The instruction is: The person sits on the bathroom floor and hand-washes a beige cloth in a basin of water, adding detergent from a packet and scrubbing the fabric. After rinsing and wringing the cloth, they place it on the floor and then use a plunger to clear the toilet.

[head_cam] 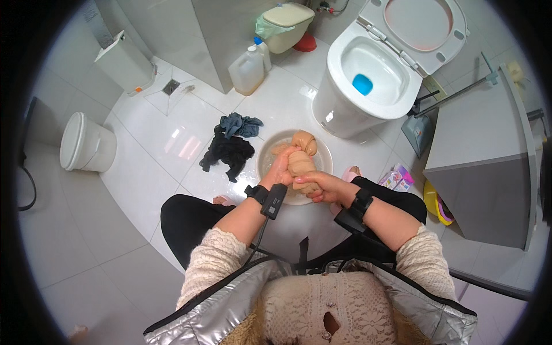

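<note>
A wet beige cloth garment [302,163] is bunched and twisted between my two hands, above a round pale basin [328,172] on the tiled floor. My left hand [282,166] is closed around its middle, and a rolled end bulges out beyond the fingers. At the nearer end, my right hand [325,185] grips the cloth with the thumb on top. Cloudy, bubbly water shows in the basin, with part of the beige fabric lying toward its left side. Left of the basin, a black garment [228,153] and a dark blue-grey garment [241,125] lie crumpled together.
A white toilet [366,86] with raised lid stands beyond the basin to the right. Plastic jugs [248,71] and a lined trash bin [286,28] are at the back. A lidded white bucket [88,142] sits left; a grey cabinet [483,185] and a dustpan [417,133] are right.
</note>
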The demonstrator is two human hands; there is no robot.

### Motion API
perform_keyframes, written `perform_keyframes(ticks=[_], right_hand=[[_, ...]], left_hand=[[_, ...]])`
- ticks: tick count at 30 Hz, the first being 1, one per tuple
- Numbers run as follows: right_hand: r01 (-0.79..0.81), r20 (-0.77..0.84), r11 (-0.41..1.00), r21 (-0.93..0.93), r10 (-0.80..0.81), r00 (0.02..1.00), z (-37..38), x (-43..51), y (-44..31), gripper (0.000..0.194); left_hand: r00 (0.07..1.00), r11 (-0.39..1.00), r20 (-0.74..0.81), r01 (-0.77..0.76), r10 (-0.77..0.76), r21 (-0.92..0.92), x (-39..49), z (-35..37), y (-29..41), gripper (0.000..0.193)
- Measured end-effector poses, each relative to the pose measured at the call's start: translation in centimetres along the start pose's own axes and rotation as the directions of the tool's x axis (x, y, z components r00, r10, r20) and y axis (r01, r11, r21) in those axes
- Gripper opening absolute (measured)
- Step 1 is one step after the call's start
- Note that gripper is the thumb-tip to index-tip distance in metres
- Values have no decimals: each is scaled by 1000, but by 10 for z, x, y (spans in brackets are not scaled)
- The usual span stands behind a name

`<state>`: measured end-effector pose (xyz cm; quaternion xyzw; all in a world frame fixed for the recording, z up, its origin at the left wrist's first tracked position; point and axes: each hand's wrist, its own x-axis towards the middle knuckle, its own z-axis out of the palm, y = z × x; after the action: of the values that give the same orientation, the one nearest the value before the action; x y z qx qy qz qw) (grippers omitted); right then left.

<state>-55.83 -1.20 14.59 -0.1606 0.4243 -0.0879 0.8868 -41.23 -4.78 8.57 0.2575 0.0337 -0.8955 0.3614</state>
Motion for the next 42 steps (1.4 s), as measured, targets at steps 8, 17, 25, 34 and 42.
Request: perform_keyframes(ticks=[8,17,25,34,42], right_hand=[[294,-65,908,299,-288,955,-53,21,-10,52],[545,-13,751,374,-583,812,-39,2,-49,71],[644,36,760,-87,-643,765,-26,9,-44,54],[582,-199,735,-348,-665,720,-15,43,-29,45],[531,-257,584,-614,-784,565,-24,59,-27,26]], left_hand=[[962,977,229,180,-150,-115,-36,52,2,30],[864,985,481,175,-149,-9,-47,55,-20,36],[981,954,-43,195,-190,227,-24,9,-12,32],[952,766,-85,-181,293,617,-8,13,-32,29],[838,228,2,-151,546,962,-2,5,-31,32]])
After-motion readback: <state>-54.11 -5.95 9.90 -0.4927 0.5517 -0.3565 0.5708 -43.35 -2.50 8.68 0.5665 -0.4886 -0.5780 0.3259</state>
